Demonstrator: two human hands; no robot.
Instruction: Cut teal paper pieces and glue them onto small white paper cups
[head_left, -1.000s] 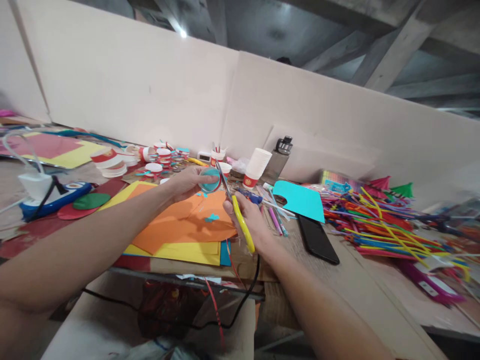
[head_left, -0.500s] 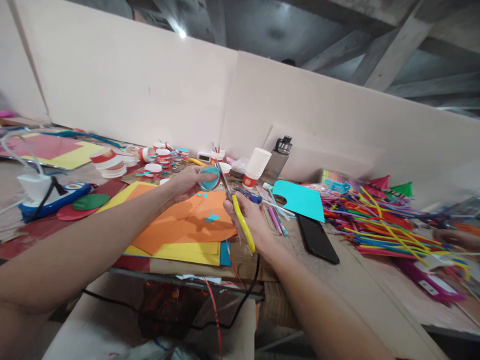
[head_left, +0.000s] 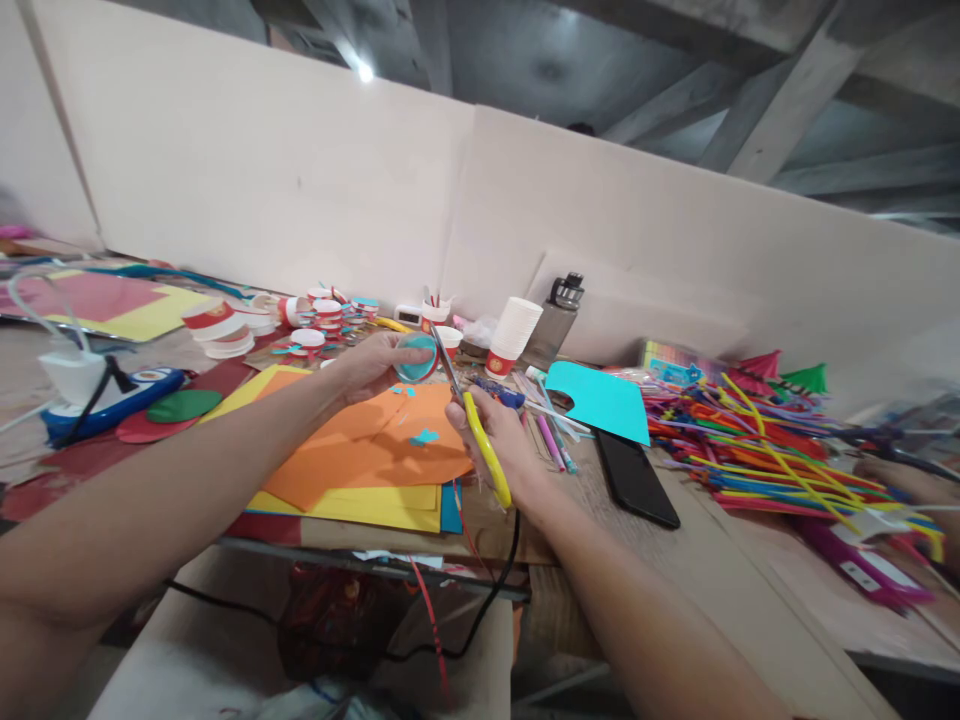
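Note:
Above the orange paper (head_left: 322,450), my left hand (head_left: 373,367) pinches a small round piece with a blue face (head_left: 416,358); its rim looks pale. My right hand (head_left: 499,435) is closed round the yellow handles of the scissors (head_left: 486,450). The blades point up and away, close to the right edge of the blue round piece; whether they touch it I cannot tell. Small blue scraps (head_left: 424,438) lie on the orange sheet, which rests on yellow paper (head_left: 405,505).
Behind stand stacked paper cups (head_left: 514,338) and a grey bottle (head_left: 553,320). To the right are blue paper (head_left: 600,400), a black phone (head_left: 637,478) and many pipe cleaners (head_left: 772,450), with another person's hand at the far right. Cut cups (head_left: 217,325) sit left.
My hands, the round piece and the scissors have hardly moved. At the far right edge, the other person's hand has shifted slightly.

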